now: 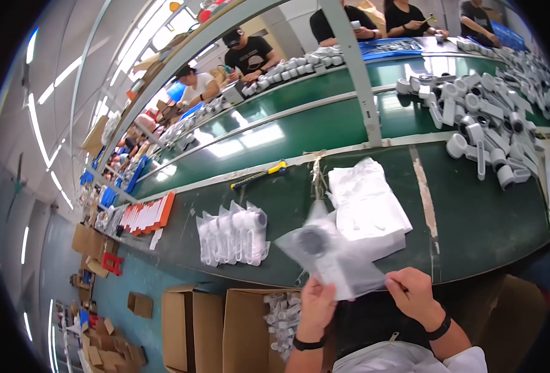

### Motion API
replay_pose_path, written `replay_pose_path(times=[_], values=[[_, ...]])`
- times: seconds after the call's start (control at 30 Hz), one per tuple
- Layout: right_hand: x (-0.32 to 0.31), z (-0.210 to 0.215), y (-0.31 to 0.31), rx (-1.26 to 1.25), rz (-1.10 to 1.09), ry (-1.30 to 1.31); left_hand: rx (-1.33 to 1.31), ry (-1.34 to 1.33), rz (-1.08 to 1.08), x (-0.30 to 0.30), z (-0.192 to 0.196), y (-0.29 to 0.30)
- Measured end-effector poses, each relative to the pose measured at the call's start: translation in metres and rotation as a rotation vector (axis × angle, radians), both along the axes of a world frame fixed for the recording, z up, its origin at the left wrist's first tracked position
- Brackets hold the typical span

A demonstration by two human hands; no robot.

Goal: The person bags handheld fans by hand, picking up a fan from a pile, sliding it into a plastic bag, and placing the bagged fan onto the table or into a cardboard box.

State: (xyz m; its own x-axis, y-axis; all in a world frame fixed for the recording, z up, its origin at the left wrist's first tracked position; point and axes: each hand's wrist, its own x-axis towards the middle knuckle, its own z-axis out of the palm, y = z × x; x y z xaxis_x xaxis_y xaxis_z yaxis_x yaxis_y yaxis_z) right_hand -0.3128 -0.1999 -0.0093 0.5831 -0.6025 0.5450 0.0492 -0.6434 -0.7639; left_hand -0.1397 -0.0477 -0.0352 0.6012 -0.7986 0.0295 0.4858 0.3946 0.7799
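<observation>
In front of me at the table's near edge is a clear plastic bag [368, 271] with a white part [332, 273] inside, its round end grey. The fingers of my left hand [317, 304] grip the bag and the part's lower end. At the bag's right corner, my right hand [413, 293] is closed in a pinch on the film. Just beyond lies a stack of flat white plastic bags [368, 199], partly covered by the held bag. To the left, several bagged white parts [232, 236] lie side by side in a row.
A yellow-and-black hand tool [259, 175] lies farther back. Loose white parts [480, 112] pile up at right. An orange tray of papers [149, 214] sits at left. Open cardboard boxes [194, 329] stand below the edge. A metal post [355, 74] rises ahead; co-workers [250, 55] sit beyond.
</observation>
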Motion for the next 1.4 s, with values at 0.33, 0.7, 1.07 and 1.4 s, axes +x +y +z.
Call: replay_pose_path(times=[0.33,0.7,1.07,1.4], values=[[-0.006,-0.037,-0.008,0.35,0.019,0.152,0.794,-0.539,1.241,0.175,0.054,0.143],[0.001,-0.041,-0.007,0.236,-0.044,0.168,1.336,-0.982,1.218,0.344,-0.017,0.186],[0.01,-0.04,-0.002,0.1,-0.123,0.169,1.516,-1.2,0.931,0.321,0.033,0.12],[0.011,-0.042,0.001,0.073,-0.11,0.142,1.838,-1.132,0.408,0.327,0.039,0.106]])
